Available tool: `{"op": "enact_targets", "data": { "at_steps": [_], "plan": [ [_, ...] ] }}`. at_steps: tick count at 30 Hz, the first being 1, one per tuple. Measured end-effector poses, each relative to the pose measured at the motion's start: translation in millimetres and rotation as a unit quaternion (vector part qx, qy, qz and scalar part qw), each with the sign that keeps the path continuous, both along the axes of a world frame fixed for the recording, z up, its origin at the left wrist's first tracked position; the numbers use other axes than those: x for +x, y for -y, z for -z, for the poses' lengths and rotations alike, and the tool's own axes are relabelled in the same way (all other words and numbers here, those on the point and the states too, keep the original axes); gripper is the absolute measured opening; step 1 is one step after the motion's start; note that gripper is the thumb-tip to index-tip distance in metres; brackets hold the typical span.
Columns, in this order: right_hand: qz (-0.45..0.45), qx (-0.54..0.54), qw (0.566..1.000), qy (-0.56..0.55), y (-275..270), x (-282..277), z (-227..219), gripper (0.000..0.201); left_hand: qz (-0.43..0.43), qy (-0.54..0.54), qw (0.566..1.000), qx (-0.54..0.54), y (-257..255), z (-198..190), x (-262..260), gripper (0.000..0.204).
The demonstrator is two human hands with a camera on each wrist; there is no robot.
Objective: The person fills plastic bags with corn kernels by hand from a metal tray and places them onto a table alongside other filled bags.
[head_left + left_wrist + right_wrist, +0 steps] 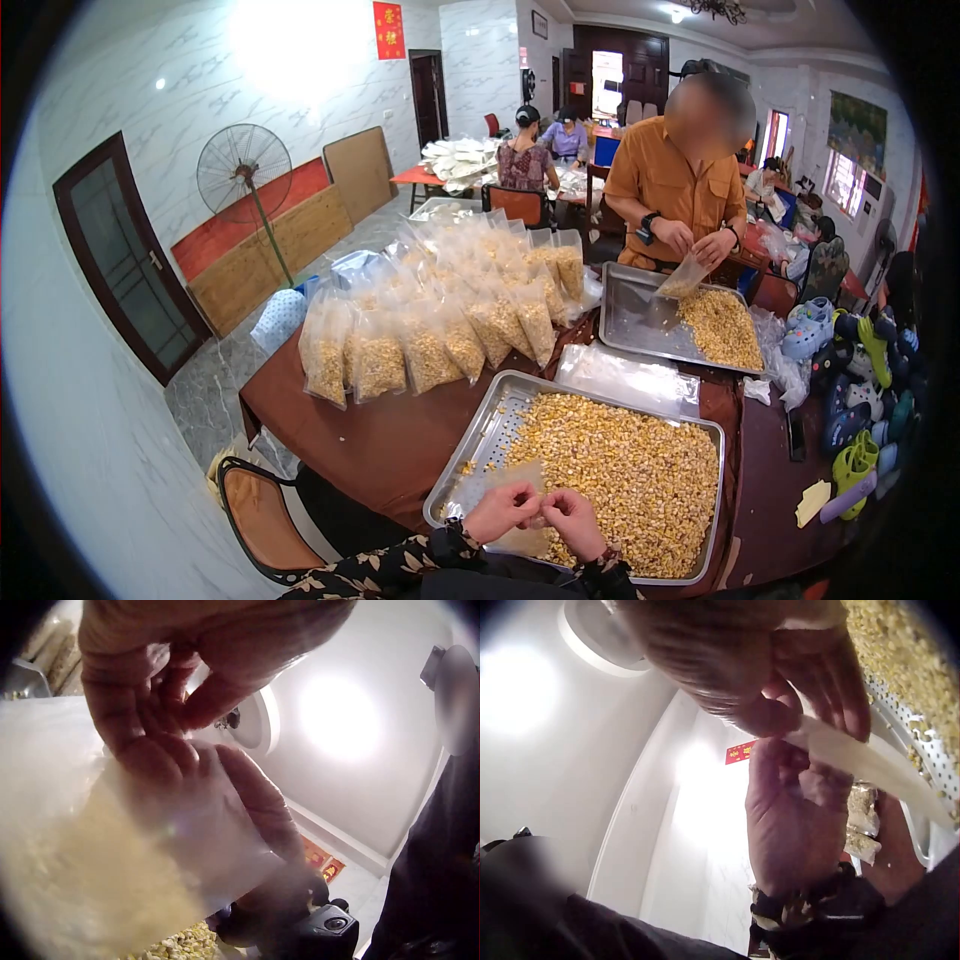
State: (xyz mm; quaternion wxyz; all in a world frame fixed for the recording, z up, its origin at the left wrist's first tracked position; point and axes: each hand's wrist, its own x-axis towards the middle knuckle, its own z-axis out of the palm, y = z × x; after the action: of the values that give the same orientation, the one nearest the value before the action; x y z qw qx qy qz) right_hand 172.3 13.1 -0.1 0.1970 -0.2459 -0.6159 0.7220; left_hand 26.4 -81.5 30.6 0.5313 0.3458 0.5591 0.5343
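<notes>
Both hands meet over the near corner of a large metal tray [503, 420] of yellow corn kernels [630, 470]. My left hand [502, 512] pinches the edge of a clear plastic bag [518, 477] between thumb and curled fingers. Close against it, my right hand [573, 524] grips the same edge, fingertips touching those of the left. Seen from the right wrist, the bag [881, 765] looks thin and flat. In the left wrist view it hangs blurred below the fingers, with kernels [180, 945] beyond its lower edge.
Several filled corn bags [430, 340] stand on the table's left. Flat bags [630, 378] lie behind the tray. Across the table a person [675, 180] holds a bag over a second tray [630, 315]. Clogs [855, 400] are heaped at right; a chair [262, 515] stands at left.
</notes>
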Motion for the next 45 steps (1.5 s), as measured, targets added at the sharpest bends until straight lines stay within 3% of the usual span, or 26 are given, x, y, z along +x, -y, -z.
{"op": "enact_targets", "data": {
  "at_steps": [2, 3, 5, 6, 8, 9, 11, 12, 14, 15, 17, 18, 20, 22, 24, 25, 27, 32, 37, 39, 43, 45],
  "plan": [
    [0.096, -0.088, 0.991, -0.011, 2.7, -2.7, -13.9, 0.007, -0.047, -0.232, 0.970, 0.048, -0.6, 8.6, -2.8, 0.015],
    [0.096, -0.088, 0.991, -0.011, 1.1, -1.8, -12.8, 0.007, -0.048, -0.232, 0.970, 0.049, -0.6, 1.4, -1.9, 0.015],
    [0.165, -0.043, 0.985, -0.013, -4.6, 1.3, -6.1, 0.007, -0.071, -0.380, 0.922, 0.002, -0.7, -16.0, -0.2, 0.018],
    [0.165, -0.031, 0.985, -0.028, -6.4, 1.9, 1.8, 0.007, -0.072, -0.380, 0.922, 0.002, -0.7, -20.9, 0.3, 0.018],
    [0.147, 0.007, 0.989, -0.014, -10.4, 2.4, 20.2, 0.006, -0.074, -0.568, 0.799, 0.181, -1.9, -28.3, 0.1, 0.021],
    [0.129, 0.046, 0.991, 0.001, -10.1, 1.6, 17.8, 0.006, -0.074, -0.568, 0.799, 0.181, -4.5, -33.1, -2.9, 0.021],
    [0.117, 0.032, 0.993, -0.007, -6.4, 1.3, 11.1, 0.006, 0.037, -0.619, 0.721, 0.309, -8.6, -40.7, -9.6, 0.021],
    [0.103, 0.018, 0.994, -0.014, -4.3, 0.3, 4.9, 0.006, 0.036, -0.618, 0.721, 0.309, -9.4, -38.2, -11.9, 0.021],
    [0.111, -0.005, 0.994, -0.026, -3.9, -0.3, -0.3, 0.007, 0.145, -0.585, 0.729, 0.325, -11.0, -32.1, -17.1, 0.016],
    [0.119, -0.027, 0.992, -0.038, -4.1, -0.5, -1.5, 0.007, 0.144, -0.585, 0.729, 0.325, -10.0, -36.3, -19.8, 0.016],
    [0.124, -0.022, 0.991, -0.047, -5.5, -0.1, -1.8, 0.008, 0.255, -0.629, 0.691, 0.249, -10.0, -48.7, -29.6, 0.013],
    [0.130, -0.019, 0.990, -0.056, -5.9, 0.8, -1.5, 0.010, 0.254, -0.629, 0.691, 0.249, -10.9, -50.9, -33.3, 0.013],
    [0.142, -0.006, 0.988, -0.055, -8.9, 1.8, 3.5, 0.009, 0.269, -0.703, 0.598, 0.274, -14.4, -52.4, -40.4, 0.009],
    [0.155, 0.006, 0.986, -0.054, -12.3, 5.7, 10.4, 0.008, 0.263, -0.701, 0.590, 0.302, -16.5, -55.2, -44.6, 0.007],
    [0.093, 0.168, 0.981, 0.035, -13.9, 9.4, 8.4, 0.010, 0.257, -0.699, 0.581, 0.330, -17.5, -54.1, -46.8, 0.005],
    [0.093, 0.168, 0.981, 0.035, -13.2, 9.0, 2.2, 0.010, 0.281, -0.694, 0.586, 0.311, -17.5, -51.9, -47.4, 0.009],
    [-0.005, 0.265, 0.964, 0.026, -9.7, 8.4, -13.8, 0.019, 0.307, -0.686, 0.591, 0.292, -16.4, -49.6, -44.8, 0.013],
    [-0.075, 0.270, 0.956, 0.085, -13.0, 1.4, 0.9, 0.026, 0.339, -0.689, 0.562, 0.307, -17.2, -45.0, -31.1, 0.012],
    [-0.097, 0.182, 0.954, 0.218, -20.4, 7.1, 0.0, 0.033, 0.380, -0.691, 0.547, 0.282, -7.1, -66.8, -35.9, 0.012],
    [-0.086, 0.183, 0.958, 0.203, -19.0, 5.1, -0.2, 0.032, 0.412, -0.689, 0.538, 0.255, -2.2, -67.3, -35.7, 0.012],
    [-0.083, 0.170, 0.964, 0.188, -16.1, -6.2, -9.5, 0.034, 0.381, -0.690, 0.547, 0.283, 1.6, -78.9, -42.0, 0.012],
    [-0.100, 0.170, 0.974, 0.108, -13.1, -11.8, -17.8, 0.035, 0.373, -0.684, 0.557, 0.289, 3.5, -93.3, -47.1, 0.013]
  ]
}}
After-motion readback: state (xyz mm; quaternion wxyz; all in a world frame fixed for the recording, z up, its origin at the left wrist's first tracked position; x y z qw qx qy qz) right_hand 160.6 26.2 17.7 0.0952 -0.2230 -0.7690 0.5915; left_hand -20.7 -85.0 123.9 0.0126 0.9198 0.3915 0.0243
